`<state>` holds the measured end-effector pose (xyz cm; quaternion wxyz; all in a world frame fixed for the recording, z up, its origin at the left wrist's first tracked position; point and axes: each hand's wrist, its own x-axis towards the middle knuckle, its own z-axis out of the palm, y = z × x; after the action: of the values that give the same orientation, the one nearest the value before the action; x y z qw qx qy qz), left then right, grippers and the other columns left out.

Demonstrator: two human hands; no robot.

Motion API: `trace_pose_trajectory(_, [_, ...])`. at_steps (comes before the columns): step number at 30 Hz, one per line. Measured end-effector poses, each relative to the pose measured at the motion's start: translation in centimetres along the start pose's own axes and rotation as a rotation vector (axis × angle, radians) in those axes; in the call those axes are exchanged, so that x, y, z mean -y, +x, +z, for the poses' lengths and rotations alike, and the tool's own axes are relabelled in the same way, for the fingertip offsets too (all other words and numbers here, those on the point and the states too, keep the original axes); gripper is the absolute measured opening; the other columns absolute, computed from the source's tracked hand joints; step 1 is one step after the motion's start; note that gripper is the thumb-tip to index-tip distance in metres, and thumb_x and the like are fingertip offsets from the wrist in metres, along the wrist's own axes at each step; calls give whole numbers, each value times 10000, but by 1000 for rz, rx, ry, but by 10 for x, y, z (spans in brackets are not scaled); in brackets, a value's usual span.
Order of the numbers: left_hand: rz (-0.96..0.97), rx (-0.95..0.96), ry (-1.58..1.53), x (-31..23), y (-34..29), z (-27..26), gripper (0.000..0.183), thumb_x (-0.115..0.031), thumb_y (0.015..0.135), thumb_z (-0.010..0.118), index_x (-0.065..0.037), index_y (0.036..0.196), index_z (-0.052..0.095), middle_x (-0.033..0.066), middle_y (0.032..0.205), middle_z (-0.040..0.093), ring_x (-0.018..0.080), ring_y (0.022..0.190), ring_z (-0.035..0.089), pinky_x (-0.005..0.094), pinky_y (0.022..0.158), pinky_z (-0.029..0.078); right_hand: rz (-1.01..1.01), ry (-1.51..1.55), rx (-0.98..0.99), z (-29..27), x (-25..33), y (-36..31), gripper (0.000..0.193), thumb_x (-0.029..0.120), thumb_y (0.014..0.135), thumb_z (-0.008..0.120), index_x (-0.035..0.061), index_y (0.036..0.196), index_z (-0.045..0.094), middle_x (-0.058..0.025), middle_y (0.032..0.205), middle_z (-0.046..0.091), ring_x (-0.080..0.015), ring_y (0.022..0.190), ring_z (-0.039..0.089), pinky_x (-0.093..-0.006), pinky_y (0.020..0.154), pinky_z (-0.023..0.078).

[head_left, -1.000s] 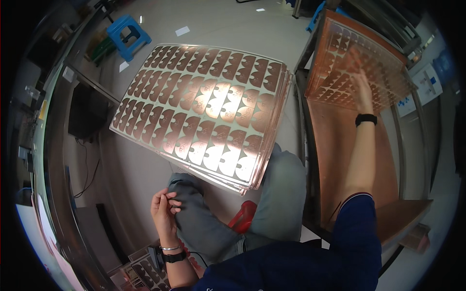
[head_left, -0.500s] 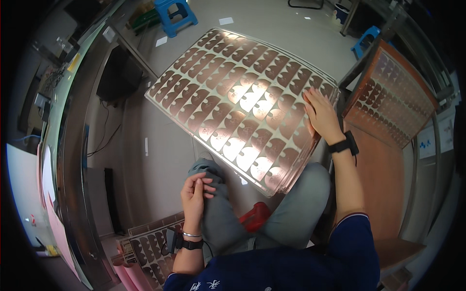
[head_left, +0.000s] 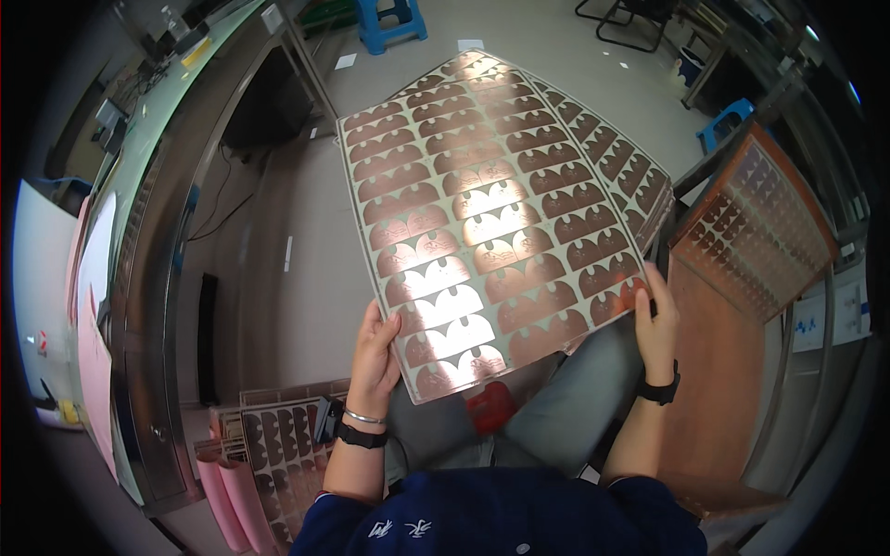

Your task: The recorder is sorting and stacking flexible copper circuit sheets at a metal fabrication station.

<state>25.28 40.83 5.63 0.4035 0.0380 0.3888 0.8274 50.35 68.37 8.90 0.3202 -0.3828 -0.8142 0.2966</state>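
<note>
A large thin panel (head_left: 514, 232) with rows of shiny copper-coloured, notched half-round shapes is held up in front of me, over my knees. My left hand (head_left: 375, 357) grips its left edge near the lower corner, thumb on top. At the lower right corner my right hand (head_left: 657, 320) holds the other edge, its fingers partly hidden by the panel. Behind and below, a stack of like panels (head_left: 616, 153) shows at the right and far corner. Bright glare lies across the left and middle rows of the held panel.
More copper panels (head_left: 283, 463) and pink rolls (head_left: 227, 505) stand at the lower left. An orange-framed panel (head_left: 756, 227) leans at the right above a brown board (head_left: 714, 371). A long metal bench (head_left: 153, 371) runs along the left. Blue stools (head_left: 389, 23) and a red object (head_left: 491, 408) are on the floor.
One panel has been lifted off the stack and turned so its length points away from me. My left hand has risen from my knee onto its edge; my right hand has moved to its near corner.
</note>
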Motion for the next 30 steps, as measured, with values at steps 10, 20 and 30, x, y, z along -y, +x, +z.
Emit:
trace_pose_trajectory(10, [73,-26,-261,1,-36,-10,384,-75,899,530,-73,1254,385,110,1203,528,201,1080,551,350,911,483,-357,-168,30,-8,28,-11,687,133,779,648,59,1384,329,-204,1479,184,-353,1365,189,-438,1092,188])
trace_pose_trajectory(20, [54,-64,-466,-8,-125,-27,479,-112,898,532,-103,1324,313,88,1257,457,216,1174,477,402,988,438,-1163,-363,-266,21,189,33,107,106,767,646,131,866,679,-37,966,668,-229,1042,589,-488,1091,239])
trace_pose_trajectory(30, [21,-253,-854,45,-256,-111,319,-124,917,462,2,1210,460,163,1185,549,262,1052,573,389,914,480,-1562,-156,256,91,335,-31,121,51,613,624,107,628,517,35,689,559,-109,752,595,-459,1051,334])
